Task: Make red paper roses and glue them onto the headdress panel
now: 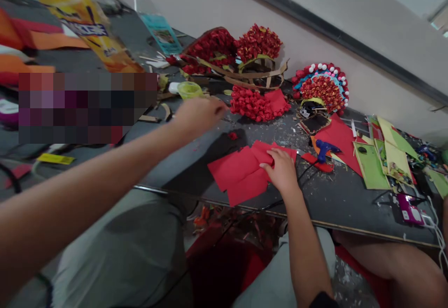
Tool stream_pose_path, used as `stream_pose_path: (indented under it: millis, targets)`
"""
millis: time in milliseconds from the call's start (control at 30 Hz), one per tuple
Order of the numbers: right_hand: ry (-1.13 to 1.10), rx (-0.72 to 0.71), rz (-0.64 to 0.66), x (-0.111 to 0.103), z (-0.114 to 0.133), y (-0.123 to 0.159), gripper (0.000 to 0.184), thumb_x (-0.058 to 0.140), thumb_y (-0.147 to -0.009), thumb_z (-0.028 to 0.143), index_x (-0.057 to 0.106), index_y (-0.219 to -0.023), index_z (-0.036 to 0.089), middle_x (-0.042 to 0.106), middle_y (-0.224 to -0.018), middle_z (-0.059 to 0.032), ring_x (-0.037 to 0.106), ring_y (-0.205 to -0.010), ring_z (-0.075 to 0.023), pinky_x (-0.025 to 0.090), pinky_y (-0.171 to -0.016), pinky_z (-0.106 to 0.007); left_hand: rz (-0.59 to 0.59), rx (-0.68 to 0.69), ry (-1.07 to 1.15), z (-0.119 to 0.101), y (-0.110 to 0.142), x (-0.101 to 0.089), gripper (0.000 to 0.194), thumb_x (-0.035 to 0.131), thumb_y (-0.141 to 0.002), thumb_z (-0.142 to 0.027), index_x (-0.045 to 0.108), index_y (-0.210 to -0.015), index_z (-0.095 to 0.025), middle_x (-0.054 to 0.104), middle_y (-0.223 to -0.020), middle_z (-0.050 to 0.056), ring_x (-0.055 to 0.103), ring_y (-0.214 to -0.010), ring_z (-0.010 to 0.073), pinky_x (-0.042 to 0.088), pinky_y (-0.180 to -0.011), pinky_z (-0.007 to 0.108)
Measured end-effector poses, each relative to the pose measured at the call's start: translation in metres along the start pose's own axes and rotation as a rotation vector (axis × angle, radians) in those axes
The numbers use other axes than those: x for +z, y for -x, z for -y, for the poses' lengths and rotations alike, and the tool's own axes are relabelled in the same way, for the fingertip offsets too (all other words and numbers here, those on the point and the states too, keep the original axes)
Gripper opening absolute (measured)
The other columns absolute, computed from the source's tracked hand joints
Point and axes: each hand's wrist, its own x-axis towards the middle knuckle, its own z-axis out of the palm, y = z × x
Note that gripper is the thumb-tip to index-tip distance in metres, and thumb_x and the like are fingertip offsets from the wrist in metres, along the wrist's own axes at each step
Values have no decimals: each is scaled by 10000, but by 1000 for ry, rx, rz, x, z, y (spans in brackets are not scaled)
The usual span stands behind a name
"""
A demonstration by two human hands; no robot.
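Note:
My left hand (201, 115) is raised over the dark table, its fingers curled together. What they hold, if anything, I cannot make out. Just to its right is a cluster of red paper flowers (250, 105) with a flat red square on it. Below, a small red scrap (233, 135) lies on the table. My right hand (283, 171) rests on overlapping red paper pieces (245, 172) near the front edge, thumb and fingers apart. A blue glue gun (326, 149) lies to the right of that hand.
Behind stand red flower-covered pieces (259, 42) and a fan-shaped one with white beads (322, 81). A bottle of blue liquid (159, 30) and a yellow packet (87, 25) are at left. Green cards (371, 165) and a purple device (409, 210) lie right. Another person's leg (395, 261) shows.

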Motion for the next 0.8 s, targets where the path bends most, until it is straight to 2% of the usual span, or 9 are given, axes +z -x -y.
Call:
stream_pose_path:
  millis: [133,233,333,400,467,500,600,733,800]
  targets:
    - [-7,-1,-1,0,0,-1,372,596,-830,270,591,-1196,201,559,-1306,-81,472,-1231,-217,328,-1053,-391,-115,-182,-126,37,8,-45,468,336,-888,-303,630,-1125,-27,663,-1065,203,597,-1039,380,454,-833,500]
    - [-9,2,-24,2,0,-2,302,579,-834,251,628,-1126,193,577,-1280,-84,495,-1200,-226,342,-1038,-396,-301,-240,-71,34,17,-57,472,298,-914,-320,595,-1180,-68,638,-1158,133,579,-1085,331,441,-891,473]
    - [-52,-18,-82,5,1,-2,200,543,-834,216,651,-999,180,619,-1197,-87,529,-1141,-228,368,-1007,-390,-168,-126,86,4,27,-39,405,385,-866,-205,583,-1167,-20,650,-1114,165,628,-967,298,482,-850,449]
    - [-128,-18,-171,6,2,-1,156,498,-837,204,621,-931,180,639,-1111,-95,551,-1085,-222,397,-963,-385,8,39,182,-23,32,-18,300,490,-849,-225,646,-1083,-118,704,-994,61,660,-816,184,519,-777,299]
    - [-229,17,-276,4,3,2,132,452,-840,219,559,-911,189,643,-993,-88,585,-969,-213,440,-869,-366,143,222,281,-48,37,3,249,521,-873,-289,662,-1042,-173,703,-1010,19,648,-887,147,499,-831,248]
    - [-277,44,-327,3,3,4,120,434,-840,231,527,-908,194,635,-929,-75,593,-895,-203,453,-817,-350,176,341,351,-59,38,12,279,498,-893,-288,638,-1091,-149,680,-1080,60,633,-963,170,492,-863,277]
    - [-431,98,-468,-4,3,9,140,406,-835,263,465,-946,200,603,-878,-52,582,-786,-166,461,-751,-307,125,476,494,-78,45,32,364,500,-900,-271,546,-1226,-115,620,-1184,123,597,-1064,208,481,-914,337]
    - [-690,112,-507,-5,3,9,294,387,-825,272,503,-1082,189,586,-1148,-88,561,-1042,-162,427,-911,-319,-80,563,602,-87,61,52,300,491,-904,-209,567,-1183,-130,633,-1116,128,631,-983,195,531,-835,326]
    - [-839,187,-499,-2,5,8,325,377,-816,283,552,-1073,185,603,-1152,-76,559,-1062,-170,424,-921,-331,-167,649,611,-92,72,61,285,445,-910,-139,569,-1166,-115,667,-1012,113,651,-894,171,551,-772,294]
